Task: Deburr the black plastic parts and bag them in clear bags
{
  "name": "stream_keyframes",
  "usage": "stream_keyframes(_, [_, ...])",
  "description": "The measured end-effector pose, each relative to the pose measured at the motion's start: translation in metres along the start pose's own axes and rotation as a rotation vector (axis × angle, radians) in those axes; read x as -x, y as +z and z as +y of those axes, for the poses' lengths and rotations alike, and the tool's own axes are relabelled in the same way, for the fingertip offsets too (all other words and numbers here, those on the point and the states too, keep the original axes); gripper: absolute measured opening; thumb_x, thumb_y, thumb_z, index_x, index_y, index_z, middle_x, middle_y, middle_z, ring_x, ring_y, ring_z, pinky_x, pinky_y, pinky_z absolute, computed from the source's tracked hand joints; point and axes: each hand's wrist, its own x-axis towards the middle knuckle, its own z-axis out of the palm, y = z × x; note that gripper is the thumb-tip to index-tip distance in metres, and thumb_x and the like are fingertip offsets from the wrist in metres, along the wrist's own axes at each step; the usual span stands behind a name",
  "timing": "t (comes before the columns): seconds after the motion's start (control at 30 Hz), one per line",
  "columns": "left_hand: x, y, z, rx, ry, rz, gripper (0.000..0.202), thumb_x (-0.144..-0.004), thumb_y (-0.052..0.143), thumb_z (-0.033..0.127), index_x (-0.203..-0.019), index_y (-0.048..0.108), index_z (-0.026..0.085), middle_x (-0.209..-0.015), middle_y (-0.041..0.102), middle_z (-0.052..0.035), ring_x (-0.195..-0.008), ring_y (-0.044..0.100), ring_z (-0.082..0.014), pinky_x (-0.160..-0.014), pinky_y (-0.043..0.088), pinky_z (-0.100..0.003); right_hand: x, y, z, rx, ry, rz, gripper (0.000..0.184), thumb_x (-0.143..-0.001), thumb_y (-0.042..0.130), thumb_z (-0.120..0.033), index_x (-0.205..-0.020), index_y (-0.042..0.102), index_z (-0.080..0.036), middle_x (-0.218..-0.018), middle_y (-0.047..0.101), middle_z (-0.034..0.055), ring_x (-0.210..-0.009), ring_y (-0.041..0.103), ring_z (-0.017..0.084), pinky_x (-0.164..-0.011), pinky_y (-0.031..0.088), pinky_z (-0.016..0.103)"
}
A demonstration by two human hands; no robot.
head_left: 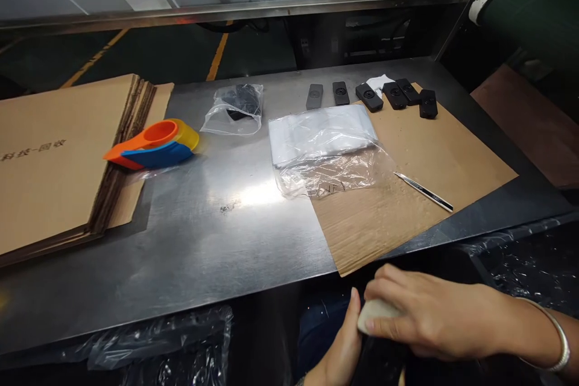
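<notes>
Below the table's front edge, my right hand (423, 313) is closed around an off-white pad (380, 312), its exact kind unclear. The pad is at the top of a dark black piece (377, 362), which is cut off by the bottom of the view. My left hand (337, 353) holds that piece from the left side, thumb pointing up; its other fingers are mostly hidden. On the cardboard sheet (434, 151) lies a slim craft knife (425, 192). Several black rectangular housings (369, 97) with round marks stand along the back of the table.
A stack of clear plastic bags (323, 132) lies mid-table. Left are a tape dispenser (156, 145) in orange, blue and yellow, and piled flat cartons (58, 157). A clear bag with black parts (239, 108) sits behind. Plastic-lined bins (176, 344) stand below the metal table (217, 241).
</notes>
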Motion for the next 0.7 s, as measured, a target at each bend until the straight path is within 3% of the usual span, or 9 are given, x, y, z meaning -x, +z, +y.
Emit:
stream_keyframes(0.1, [-0.007,-0.002,0.002,0.063,-0.015,-0.034,0.091,-0.074,0.012,0.078,-0.071,0.068,0.007,-0.046,0.057,-0.0076,-0.039,0.052,-0.0148,-0.041,0.035,-0.024,0.005,-0.005,0.014,0.107,0.003,0.243,0.052,-0.082,0.051,-0.009,-0.133,0.041,-0.016,-0.114,0.047,0.0159,-0.100,0.045,0.024,-0.078,0.046,0.038])
stream_keyframes(0.17, [-0.010,-0.003,0.008,0.101,0.054,0.078,0.088,-0.076,0.014,0.076,-0.053,0.063,0.007,-0.042,0.053,-0.0073,-0.034,0.050,-0.0124,-0.037,0.031,-0.022,0.012,-0.008,0.020,0.106,0.061,0.433,0.055,-0.083,0.047,-0.006,-0.136,0.038,-0.019,-0.117,0.045,0.0147,-0.105,0.044,0.024,-0.082,0.044,0.038])
stream_keyframes(0.27, [-0.009,-0.002,0.024,0.222,0.225,0.259,0.078,-0.081,0.024,0.069,-0.056,0.063,0.007,-0.052,0.058,-0.0071,-0.041,0.053,-0.0108,-0.043,0.035,-0.021,0.018,-0.003,0.017,0.074,0.128,0.601,0.057,-0.082,0.045,-0.005,-0.136,0.038,-0.023,-0.118,0.046,0.0124,-0.109,0.045,0.024,-0.086,0.045,0.039])
stream_keyframes(0.43, [-0.007,0.004,0.043,0.382,0.337,0.288,0.065,-0.082,0.035,0.064,-0.063,0.063,0.009,-0.057,0.059,-0.0064,-0.055,0.055,-0.0136,-0.060,0.042,-0.024,-0.001,0.034,-0.007,0.070,0.060,0.580,0.061,-0.078,0.047,-0.006,-0.137,0.038,-0.023,-0.115,0.053,0.0106,-0.106,0.051,0.022,-0.084,0.050,0.031])
stream_keyframes(0.57, [-0.007,0.006,0.043,0.392,0.385,0.369,0.066,-0.081,0.034,0.067,-0.060,0.061,0.010,-0.051,0.053,-0.0035,-0.050,0.047,-0.0125,-0.054,0.038,-0.025,-0.017,0.058,-0.015,0.086,-0.006,0.594,0.071,-0.076,0.049,-0.002,-0.140,0.031,-0.026,-0.106,0.058,0.0091,-0.095,0.056,0.020,-0.079,0.051,0.030])
stream_keyframes(0.7, [-0.001,0.007,0.049,0.439,0.459,0.390,0.059,-0.083,0.038,0.061,-0.059,0.060,0.012,-0.052,0.055,-0.0037,-0.050,0.046,-0.0119,-0.053,0.037,-0.024,-0.007,0.060,-0.001,0.086,0.071,0.545,0.060,-0.077,0.044,0.001,-0.134,0.042,-0.019,-0.106,0.055,0.0135,-0.097,0.054,0.020,-0.077,0.051,0.030])
